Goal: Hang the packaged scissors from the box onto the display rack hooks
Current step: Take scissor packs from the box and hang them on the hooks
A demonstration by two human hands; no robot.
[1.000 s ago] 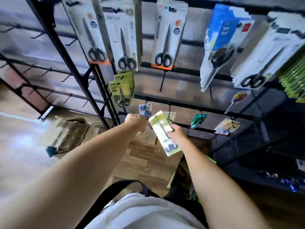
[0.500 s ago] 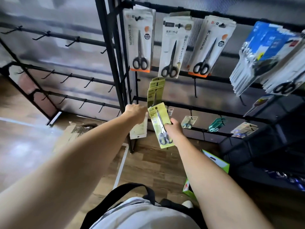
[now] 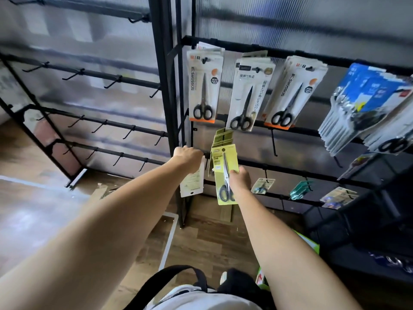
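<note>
Both hands sit higher against the rack than half a second ago, the green pack's top now level with the middle rail where green packs hang. At far left, an empty rack (image 3: 93, 121) carries rows of bare hooks (image 3: 111, 82) above a wood floor (image 3: 44, 211). The left hand (image 3: 187, 157) reaches to the black rail (image 3: 279, 166) beside the upright post, fingers curled over a white pack (image 3: 192, 183) that hangs below the knuckles. Just right of it, the right hand (image 3: 240, 179) pinches a green pack (image 3: 224, 173) of scissors by its right edge, thumb on the front, holding it upright in front of a stack of matching green packs (image 3: 222, 137) on a hook. Above hang three rows of white scissors packs (image 3: 204, 90), and blue-and-white packs (image 3: 366, 101) crowd the upper right. Small packs (image 3: 262, 185) dangle from the lowest rail. A green box (image 3: 309, 242) shows by the right forearm.
</note>
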